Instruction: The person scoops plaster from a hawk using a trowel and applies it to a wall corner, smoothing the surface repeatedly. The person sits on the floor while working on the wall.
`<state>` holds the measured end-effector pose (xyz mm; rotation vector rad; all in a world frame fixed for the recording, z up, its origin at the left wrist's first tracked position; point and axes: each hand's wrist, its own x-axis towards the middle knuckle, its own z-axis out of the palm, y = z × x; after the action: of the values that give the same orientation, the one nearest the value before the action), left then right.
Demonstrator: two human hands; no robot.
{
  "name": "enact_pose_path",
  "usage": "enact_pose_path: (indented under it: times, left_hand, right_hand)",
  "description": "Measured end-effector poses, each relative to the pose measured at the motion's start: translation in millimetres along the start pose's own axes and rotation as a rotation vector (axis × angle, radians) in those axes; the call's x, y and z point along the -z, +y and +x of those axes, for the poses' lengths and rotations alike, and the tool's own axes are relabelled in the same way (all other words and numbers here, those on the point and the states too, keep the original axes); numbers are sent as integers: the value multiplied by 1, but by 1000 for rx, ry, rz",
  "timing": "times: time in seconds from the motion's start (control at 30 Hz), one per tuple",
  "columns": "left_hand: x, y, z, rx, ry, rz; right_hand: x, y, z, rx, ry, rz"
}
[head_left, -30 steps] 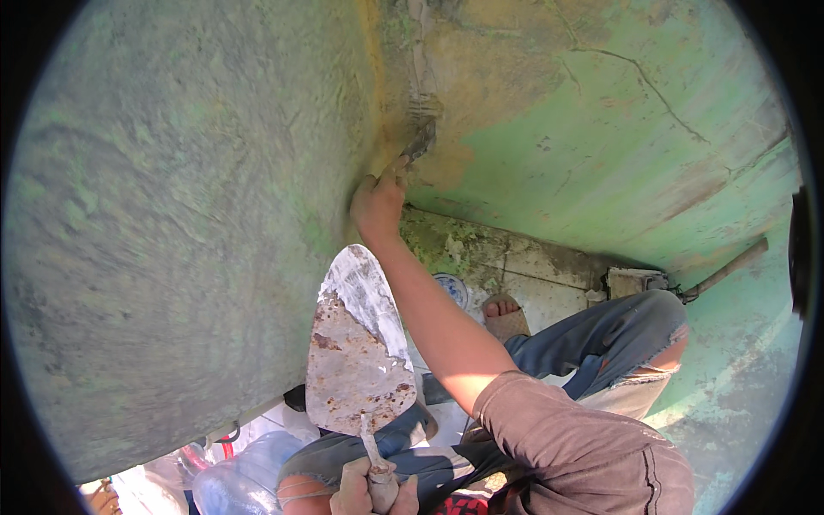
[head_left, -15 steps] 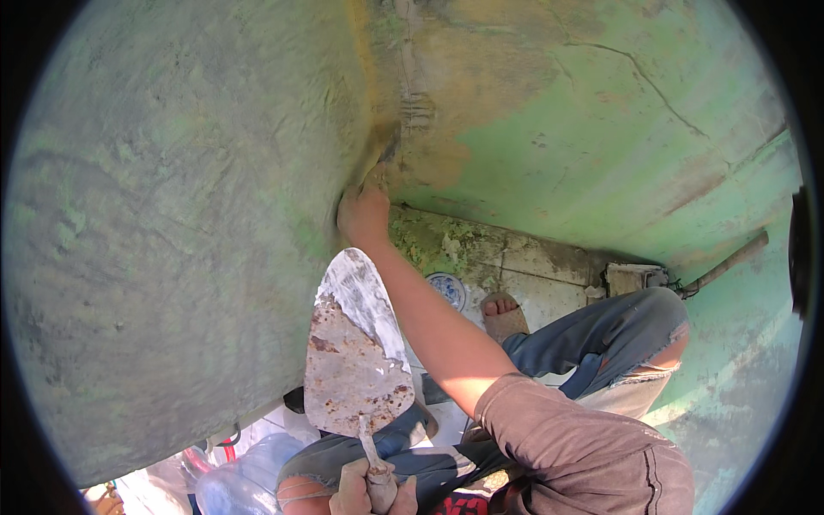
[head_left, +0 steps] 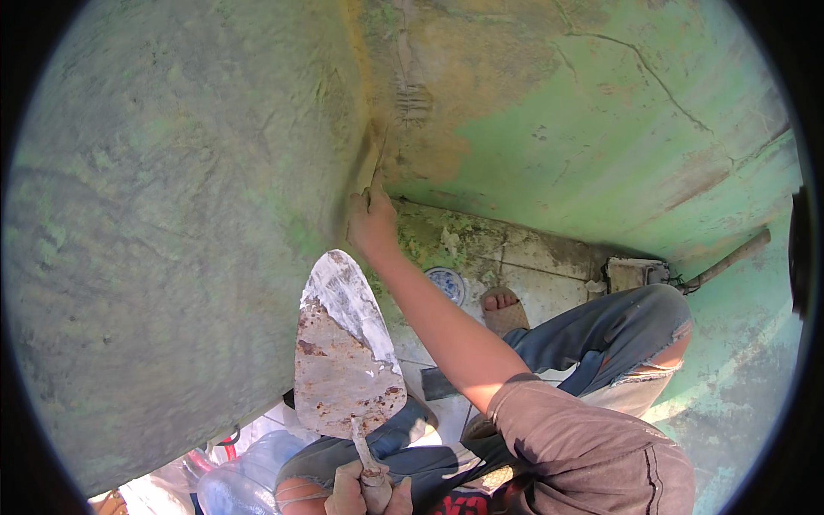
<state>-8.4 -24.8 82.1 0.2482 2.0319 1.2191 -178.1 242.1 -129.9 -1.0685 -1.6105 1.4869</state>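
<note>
My left hand (head_left: pixel 350 493) clamped the trowel (head_left: pixel 343 352) handle; my right hand (head_left: pixel 371 225) pinched a thin scraper (head_left: pixel 375 163) into the wall corner (head_left: pixel 365 103). I feared it slipping on crumbly plaster.

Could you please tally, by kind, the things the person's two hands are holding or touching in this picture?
Trowels: 1, the trowel, gripped by the left hand.
Walls: 1, the green wall, touched at its corner by the right hand.
Total: 2.

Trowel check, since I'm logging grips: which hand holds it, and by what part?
The left hand holds the trowel by its handle, blade up. The right hand holds nothing visible, its fingers pressed to the wall.
</note>
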Motion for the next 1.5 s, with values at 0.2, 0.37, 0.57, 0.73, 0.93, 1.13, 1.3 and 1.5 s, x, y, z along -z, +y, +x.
enact_pose_path:
  times: [0.2, 0.37, 0.57, 0.73, 0.93, 1.13, 1.3, 1.5]
  left_hand:
    - [1, -13, 2, -43, 15, 70]
    - [3, 0, 8, -58, 43, 207]
    - [-1, -22, 3, -69, 123, 208]
    - [-1, -28, 25, -73, 92, 294]
    - [1, -10, 32, -174, 51, 488]
    - [23, -4, 23, -456, -48, 520]
    - [32, -36, 53, -873, -17, 530]
    - [28, -2, 31, -226, -153, 192]
  right_hand:
    - [124, 23, -43, -688, -515, 919]
    - [178, 59, -59, -772, -696, 1082]
    - [194, 58, -55, -752, -797, 1140]
    - [203, 62, -47, -747, -830, 1036]
    - [199, 38, -59, -757, -833, 1016]
    - [215, -19, -75, -662, -900, 1024]
    - [229, -46, -85, -504, -895, 1023]
    - [231, -88, -101, -481, -823, 931]
